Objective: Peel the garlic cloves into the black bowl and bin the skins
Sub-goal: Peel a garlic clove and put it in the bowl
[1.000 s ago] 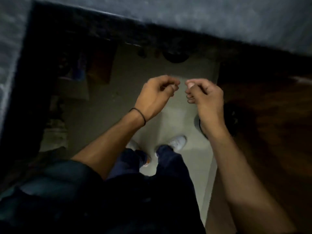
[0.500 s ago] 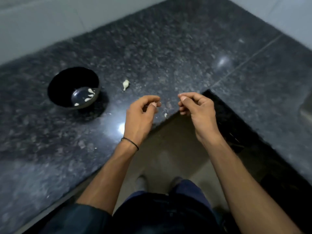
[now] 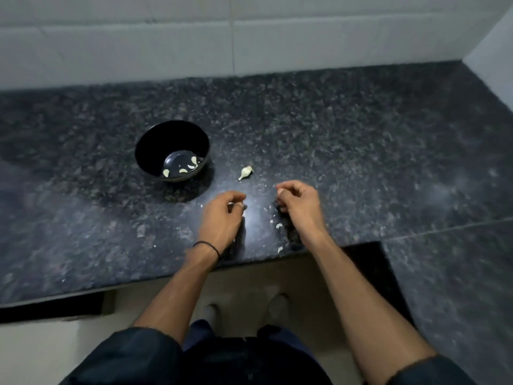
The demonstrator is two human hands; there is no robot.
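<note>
Two hands are low over the speckled black granite counter (image 3: pixel 361 151), just below the middle of the frame; we cannot tell whether they touch it. We see the left hand (image 3: pixel 222 219), a black band (image 3: pixel 206 246) round its wrist, with fingers curled toward the thumb; whether the pale speck at its fingertips is a nail or a scrap of skin we cannot tell. The right hand (image 3: pixel 299 205) is loosely clenched, thumb tip against the forefinger, and we make out nothing in its grip. Between and just below the hands, small white skin scraps (image 3: pixel 278 225) lie scattered on the stone, one near the counter's front edge. One unpeeled garlic clove (image 3: pixel 245 172) lies just above the left hand, apart from both hands; to its left, near it but not touching, stands the black bowl (image 3: pixel 155 145), upright, with several peeled cloves (image 3: pixel 183 170) lying apart on its bottom. Pale wall tiles (image 3: pixel 166 51) fill the top of the frame; at the bottom we see dark sleeves, dark trousers and blurred pale shoes on a light floor.
</note>
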